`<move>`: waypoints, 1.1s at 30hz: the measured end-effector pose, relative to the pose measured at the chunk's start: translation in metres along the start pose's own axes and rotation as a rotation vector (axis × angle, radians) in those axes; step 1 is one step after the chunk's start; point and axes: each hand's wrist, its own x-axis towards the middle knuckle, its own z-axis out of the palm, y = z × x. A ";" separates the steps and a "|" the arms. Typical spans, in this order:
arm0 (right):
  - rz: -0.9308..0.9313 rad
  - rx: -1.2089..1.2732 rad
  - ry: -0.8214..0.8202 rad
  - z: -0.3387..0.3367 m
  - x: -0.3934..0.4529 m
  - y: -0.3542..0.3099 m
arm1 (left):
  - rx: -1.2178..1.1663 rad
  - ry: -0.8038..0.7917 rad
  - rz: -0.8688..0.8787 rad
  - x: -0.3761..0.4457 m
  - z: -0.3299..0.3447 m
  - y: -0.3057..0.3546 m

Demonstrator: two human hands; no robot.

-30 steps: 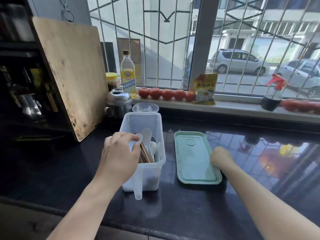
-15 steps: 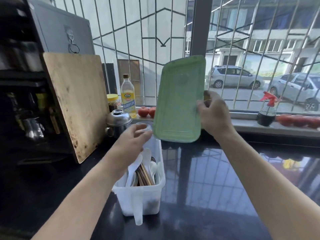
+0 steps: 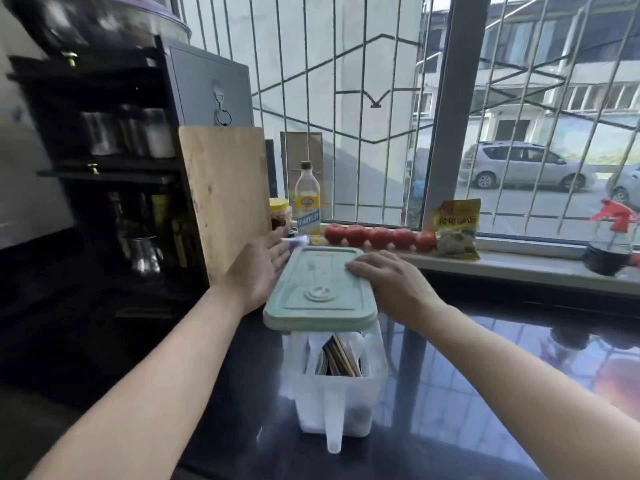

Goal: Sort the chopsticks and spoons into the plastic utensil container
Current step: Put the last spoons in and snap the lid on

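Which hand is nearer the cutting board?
Left. The left hand is beside the lid's left edge, right in front of the cutting board; the right hand rests on the lid's right side, farther off.

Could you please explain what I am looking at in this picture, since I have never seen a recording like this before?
There is no machine here. The picture comes from a wide-angle camera worn on a person's head, looking forward and down, so both bare arms reach in from the bottom edge.

On the dark counter stands a clear plastic utensil container with chopsticks and white spoons visible through its wall. A green lid sits on top of it, apparently tilted and not yet pressed fully down. The right hand rests flat on the lid; the left hand is open against the lid's left edge. Neither hand grips anything.

Behind, a wooden cutting board leans upright, and an oil bottle, a row of tomatoes, a yellow packet and a spray bottle line the window sill.
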 end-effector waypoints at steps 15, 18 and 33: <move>0.229 0.049 -0.394 0.020 -0.022 0.003 | 0.767 0.027 -0.149 -0.001 0.001 -0.084; 0.444 0.174 -0.359 0.025 -0.009 -0.002 | 0.635 0.079 -0.162 -0.006 0.013 -0.087; 1.028 0.119 -0.184 -0.043 -0.112 0.049 | 0.480 -0.020 -0.133 -0.029 0.173 -0.140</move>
